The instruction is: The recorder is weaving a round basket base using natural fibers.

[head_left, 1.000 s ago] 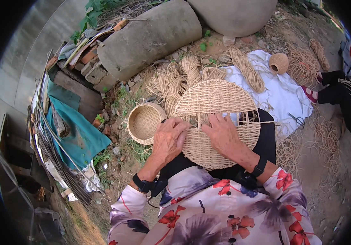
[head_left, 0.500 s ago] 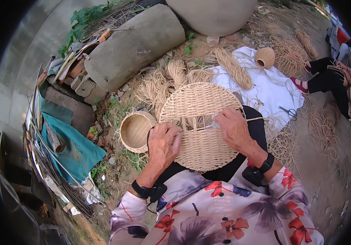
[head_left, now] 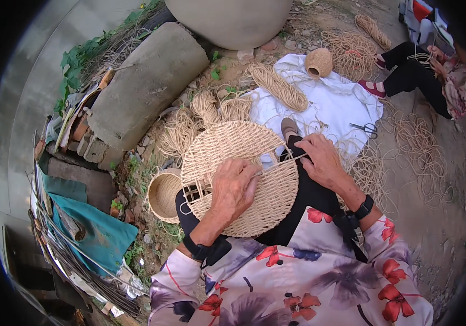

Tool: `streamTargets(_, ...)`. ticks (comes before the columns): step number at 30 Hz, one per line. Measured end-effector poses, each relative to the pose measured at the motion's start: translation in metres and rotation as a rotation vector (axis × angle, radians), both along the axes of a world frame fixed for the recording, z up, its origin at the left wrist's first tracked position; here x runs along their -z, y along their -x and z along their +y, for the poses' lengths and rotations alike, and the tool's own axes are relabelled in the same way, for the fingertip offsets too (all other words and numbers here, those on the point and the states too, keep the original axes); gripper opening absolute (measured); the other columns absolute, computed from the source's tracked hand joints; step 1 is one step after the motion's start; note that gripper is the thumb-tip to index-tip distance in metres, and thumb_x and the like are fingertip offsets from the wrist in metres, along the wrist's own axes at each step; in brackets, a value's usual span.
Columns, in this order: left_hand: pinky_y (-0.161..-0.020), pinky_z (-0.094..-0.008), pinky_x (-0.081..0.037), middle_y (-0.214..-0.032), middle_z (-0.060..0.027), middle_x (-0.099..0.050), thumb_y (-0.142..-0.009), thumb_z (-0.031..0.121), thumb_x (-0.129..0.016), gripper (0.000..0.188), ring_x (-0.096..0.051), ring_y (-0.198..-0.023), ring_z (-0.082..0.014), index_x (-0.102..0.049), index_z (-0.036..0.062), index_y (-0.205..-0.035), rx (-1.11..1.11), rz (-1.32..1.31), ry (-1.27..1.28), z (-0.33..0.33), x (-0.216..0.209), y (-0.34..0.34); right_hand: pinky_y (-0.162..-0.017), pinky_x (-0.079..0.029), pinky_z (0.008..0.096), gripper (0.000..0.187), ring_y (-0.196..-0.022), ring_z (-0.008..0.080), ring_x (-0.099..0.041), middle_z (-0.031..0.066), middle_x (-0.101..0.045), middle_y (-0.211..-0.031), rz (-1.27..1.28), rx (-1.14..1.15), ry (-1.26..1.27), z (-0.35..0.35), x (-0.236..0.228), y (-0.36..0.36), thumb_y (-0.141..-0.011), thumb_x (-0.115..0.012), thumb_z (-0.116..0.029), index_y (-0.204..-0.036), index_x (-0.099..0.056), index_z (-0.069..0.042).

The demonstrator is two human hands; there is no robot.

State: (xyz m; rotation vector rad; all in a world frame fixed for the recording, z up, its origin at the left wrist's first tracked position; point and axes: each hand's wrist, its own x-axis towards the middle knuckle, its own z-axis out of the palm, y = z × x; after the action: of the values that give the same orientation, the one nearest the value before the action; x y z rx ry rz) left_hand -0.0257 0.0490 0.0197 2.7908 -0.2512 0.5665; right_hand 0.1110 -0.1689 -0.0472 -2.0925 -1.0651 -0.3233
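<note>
A round woven straw mat [head_left: 227, 152] on a wire frame lies across my lap. My left hand [head_left: 234, 187] rests flat on its lower middle, fingers pressing the weave. My right hand [head_left: 321, 158] grips the mat's right rim, pinching a straw cord [head_left: 281, 163] that runs across an unwoven gap in the frame. Both wrists wear black bands.
A small woven basket [head_left: 163, 194] sits on the ground at my left. Bundles of straw cord [head_left: 276, 87] and scissors [head_left: 364, 128] lie on a white cloth [head_left: 336, 103] ahead. Concrete cylinder [head_left: 146, 87] at far left. Another person [head_left: 433, 70] sits at upper right among loose cord.
The mat has turned and shifted left on my lap. My right hand moved from the mat's middle to its right rim and now pinches a cord; my left hand slid toward the centre.
</note>
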Motion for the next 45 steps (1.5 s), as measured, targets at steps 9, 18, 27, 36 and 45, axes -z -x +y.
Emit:
streamTargets(9,-0.072,-0.0401,-0.047,-0.088,-0.0093,-0.059,-0.08,0.009,-0.071,0.02,-0.058,-0.085,-0.0292,-0.068,0.0081,-0.1,0.063,0.065,-0.047,-0.029,0.021,-0.036,-0.057,-0.043,0.0306,0.019,-0.06,0.0165,-0.054,0.007,-0.057,-0.066,0.513,-0.205,-0.114,-0.017,0.01,-0.026,-0.095,-0.063,-0.019,-0.09,-0.064,-0.001)
streamTargets(18,-0.07,-0.0416,-0.049,-0.084,-0.011,-0.058,-0.082,0.01,-0.071,0.016,-0.061,-0.081,-0.0309,-0.068,0.0054,-0.096,0.012,0.066,0.111,-0.035,0.03,-0.042,-0.061,-0.041,0.0248,0.018,-0.07,0.0048,-0.049,-0.005,-0.057,-0.075,0.814,-0.141,-0.253,-0.024,0.008,-0.019,-0.093,-0.065,-0.018,-0.088,-0.065,-0.002)
streamTargets(27,-0.07,-0.0421,-0.047,-0.084,-0.011,-0.06,-0.084,0.015,-0.071,0.018,-0.061,-0.082,-0.0317,-0.069,0.0066,-0.099,0.002,0.006,0.104,-0.05,0.029,-0.054,-0.06,-0.046,0.0377,0.014,-0.065,0.028,-0.06,0.0109,-0.061,-0.069,0.492,-0.234,-0.201,0.0,-0.024,0.003,-0.086,-0.066,-0.016,-0.084,-0.063,-0.003)
streamTargets(36,-0.071,-0.0442,-0.049,-0.081,-0.0141,-0.063,-0.088,0.01,-0.065,0.009,-0.062,-0.079,-0.0349,-0.068,0.0034,-0.093,-0.009,0.044,0.195,-0.05,0.027,-0.036,-0.058,-0.041,0.0384,0.015,-0.066,0.0253,-0.056,0.004,-0.054,-0.071,-0.125,-0.197,-0.071,-0.031,-0.026,0.044,-0.072,-0.075,-0.012,-0.076,-0.06,-0.008)
streamTargets(45,-0.06,-0.0383,-0.048,-0.072,-0.0168,-0.064,-0.095,0.017,-0.062,0.021,-0.063,-0.063,-0.03,-0.068,-0.0012,-0.088,-0.106,0.043,0.306,-0.034,0.027,-0.039,-0.066,-0.048,0.0403,0.008,-0.073,0.0317,-0.06,0.0125,-0.061,-0.079,0.14,-0.089,-0.208,-0.018,-0.007,0.042,-0.081,-0.067,-0.004,-0.088,-0.064,-0.002)
